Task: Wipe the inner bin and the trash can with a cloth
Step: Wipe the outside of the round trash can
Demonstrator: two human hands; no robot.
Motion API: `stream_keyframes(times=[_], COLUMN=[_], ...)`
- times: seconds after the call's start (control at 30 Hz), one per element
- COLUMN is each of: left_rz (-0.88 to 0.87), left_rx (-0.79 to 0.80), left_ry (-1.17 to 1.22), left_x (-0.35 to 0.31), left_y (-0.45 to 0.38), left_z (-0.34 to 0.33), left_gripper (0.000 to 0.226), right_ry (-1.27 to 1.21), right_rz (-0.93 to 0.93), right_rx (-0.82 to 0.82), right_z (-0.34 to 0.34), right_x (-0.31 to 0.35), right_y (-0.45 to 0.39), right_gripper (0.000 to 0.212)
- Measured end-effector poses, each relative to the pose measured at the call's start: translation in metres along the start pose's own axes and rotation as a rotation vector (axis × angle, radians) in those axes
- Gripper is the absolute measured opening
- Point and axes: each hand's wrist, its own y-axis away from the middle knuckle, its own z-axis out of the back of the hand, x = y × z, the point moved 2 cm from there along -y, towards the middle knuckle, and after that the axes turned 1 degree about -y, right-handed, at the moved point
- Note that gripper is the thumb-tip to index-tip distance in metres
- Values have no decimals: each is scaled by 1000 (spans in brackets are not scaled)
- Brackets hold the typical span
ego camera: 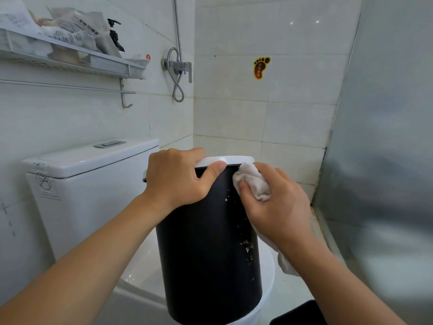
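Note:
A black cylindrical trash can (206,249) with a white top rim stands on the closed toilet lid (140,268). My left hand (175,178) grips the can's upper left rim, thumb across the black wall. My right hand (276,205) holds a bunched white cloth (251,181) and presses it against the can's upper right side, just under the rim. A tail of the cloth hangs below my right wrist. Pale specks mark the can's right side. The inner bin cannot be told apart from the can here.
The white toilet cistern (89,160) stands to the left. Above it a wall shelf (70,59) carries packets and a pump bottle. A shower valve and hose (178,66) hang in the tiled corner. A frosted glass panel (386,137) closes the right side. A dark object (297,315) lies on the floor.

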Motion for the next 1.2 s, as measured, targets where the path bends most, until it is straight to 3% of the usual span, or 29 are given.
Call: stream_keyframes(times=[0.2, 0.37, 0.43, 0.63, 0.83, 0.9, 1.07, 1.2], left_rz=[10, -6, 4, 62, -8, 7, 46, 4], left_rx=[-6, -3, 0, 21, 16, 28, 46, 51], left_ry=[17, 20, 5, -5, 18, 6, 5, 47], left_x=[4, 1, 0, 5, -7, -7, 3, 0], left_y=[-1, 0, -1, -4, -2, -3, -5, -4], left_z=[1, 2, 0, -4, -2, -4, -6, -3], left_gripper=[56, 54, 55, 60, 56, 57, 59, 59], right_ry=[-28, -66, -47, -46, -94, -105, -142, -171], right_rz=[297, -33, -75, 253, -64, -63, 232, 36], right_rx=[136, 22, -4, 115, -13, -11, 180, 25], right_z=[-4, -2, -4, -9, 0, -1, -7, 0], right_x=[24, -6, -8, 17, -17, -13, 5, -12], right_y=[20, 1, 3, 34, 6, 10, 40, 20], right_gripper=[30, 19, 19, 31, 15, 18, 30, 20])
